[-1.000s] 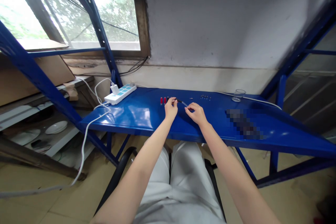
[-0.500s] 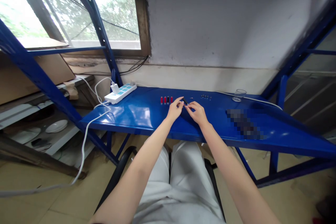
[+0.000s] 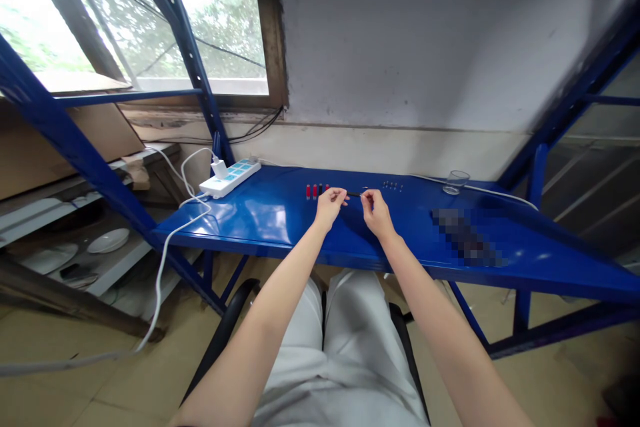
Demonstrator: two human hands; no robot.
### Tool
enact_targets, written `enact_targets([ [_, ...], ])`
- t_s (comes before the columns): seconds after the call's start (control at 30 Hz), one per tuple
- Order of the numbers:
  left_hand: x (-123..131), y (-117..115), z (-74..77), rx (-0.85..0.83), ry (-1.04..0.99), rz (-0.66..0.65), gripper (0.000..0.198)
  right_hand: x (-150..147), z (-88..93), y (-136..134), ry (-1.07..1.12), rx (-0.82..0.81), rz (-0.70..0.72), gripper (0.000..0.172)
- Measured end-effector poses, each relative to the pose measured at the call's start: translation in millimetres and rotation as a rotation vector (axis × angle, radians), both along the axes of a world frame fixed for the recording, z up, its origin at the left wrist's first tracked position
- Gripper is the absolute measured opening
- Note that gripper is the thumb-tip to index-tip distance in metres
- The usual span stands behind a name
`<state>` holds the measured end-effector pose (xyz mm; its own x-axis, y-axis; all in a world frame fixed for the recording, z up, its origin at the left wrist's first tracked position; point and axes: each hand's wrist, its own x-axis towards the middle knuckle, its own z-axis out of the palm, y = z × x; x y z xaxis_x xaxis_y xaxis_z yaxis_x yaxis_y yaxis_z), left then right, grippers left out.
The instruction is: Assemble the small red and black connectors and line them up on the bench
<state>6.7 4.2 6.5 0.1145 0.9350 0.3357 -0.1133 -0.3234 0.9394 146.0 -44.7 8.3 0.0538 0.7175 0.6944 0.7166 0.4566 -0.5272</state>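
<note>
A slim black rod [image 3: 354, 194], too small to identify exactly, spans level between my two hands above the blue table. The fingers of my left hand [image 3: 329, 207] are closed on its left end. At its right end my right hand [image 3: 377, 212] is closed in a pinch, and the fingertips cover what lies between them. Just beyond my left hand stands a row of small red cylinders [image 3: 315, 191] with pale lower ends, a black cylinder [image 3: 321, 189] among them. Several tiny metal pieces [image 3: 393, 185] are set out beyond my right hand.
A white power strip [image 3: 230, 178] with a plug in it sits at the table's left end, its cable hanging over the edge. A clear glass [image 3: 456, 181] stands at the back right. Nearer is a pixelated dark object [image 3: 465, 237]. The blue table [image 3: 270, 213] backs onto a wall.
My hands have drawn apart slightly, the right moving rightward. The black rod has turned from tilted to nearly level, and the left hand now partly covers the row of cylinders.
</note>
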Motion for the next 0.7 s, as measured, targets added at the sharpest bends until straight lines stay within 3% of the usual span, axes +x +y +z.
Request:
enact_targets([
  [0.23,-0.8,-3.9,2.9,-0.014,0.002,-0.081,0.028,1.4,0.1,0.2,0.044,-0.074,-0.043,0.032],
  [0.53,-2.5,-0.2,-0.8,-0.022,-0.034,-0.171,0.034,4.8,-0.9,-0.9,0.077,-0.029,0.004,0.034],
  [0.7,-3.5,-3.1,2.4,-0.034,-0.027,-0.191,0.033,8.0,-4.9,2.8,0.113,0.082,0.075,0.031],
])
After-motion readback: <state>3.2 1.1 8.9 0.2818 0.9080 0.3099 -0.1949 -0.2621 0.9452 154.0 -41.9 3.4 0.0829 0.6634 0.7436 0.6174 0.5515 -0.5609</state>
